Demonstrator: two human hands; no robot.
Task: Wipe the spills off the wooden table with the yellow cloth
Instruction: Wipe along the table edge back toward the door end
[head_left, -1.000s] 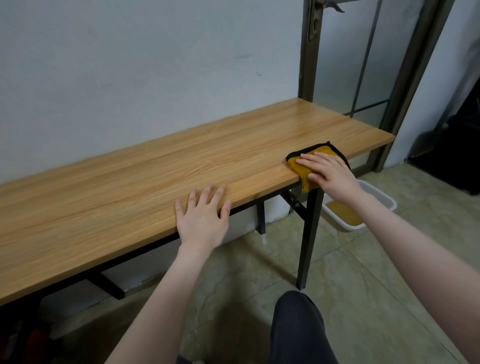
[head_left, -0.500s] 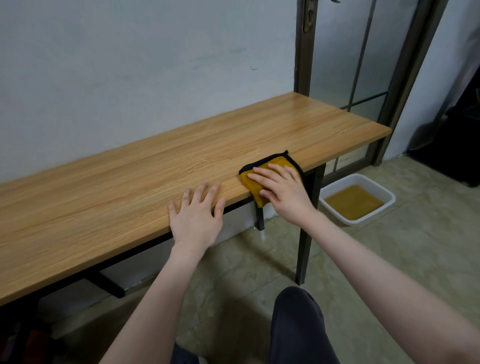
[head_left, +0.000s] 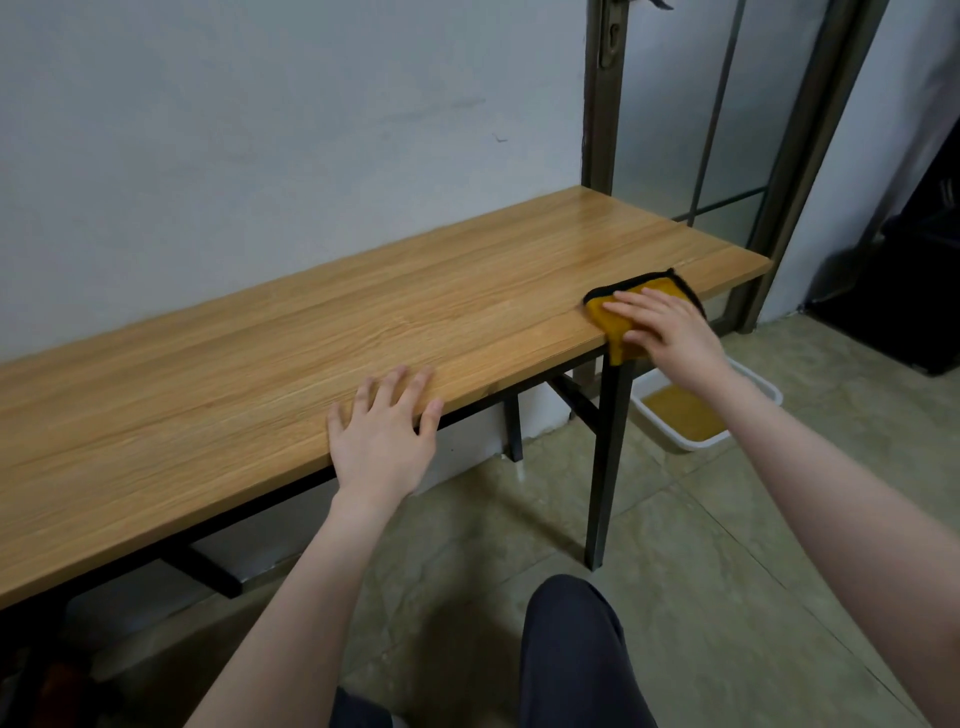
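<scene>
A long wooden table (head_left: 260, 374) on black legs runs along the grey wall. Near its right end, at the front edge, lies the yellow cloth (head_left: 615, 325) with a black hem; part of it hangs over the edge. My right hand (head_left: 667, 338) presses flat on the cloth, fingers spread and pointing left. My left hand (head_left: 387, 431) rests flat on the table's front edge near the middle, fingers apart, holding nothing. I cannot make out any spill on the wood.
A white tub (head_left: 696, 415) of yellowish liquid stands on the tiled floor under the table's right end. A metal-framed glass door (head_left: 727, 130) is behind that end. A dark object (head_left: 914, 291) sits at far right. My dark-clothed knee (head_left: 576, 654) is below.
My right hand slid the cloth left along the front edge, then back right toward the table's end. The left hand stayed in place.
</scene>
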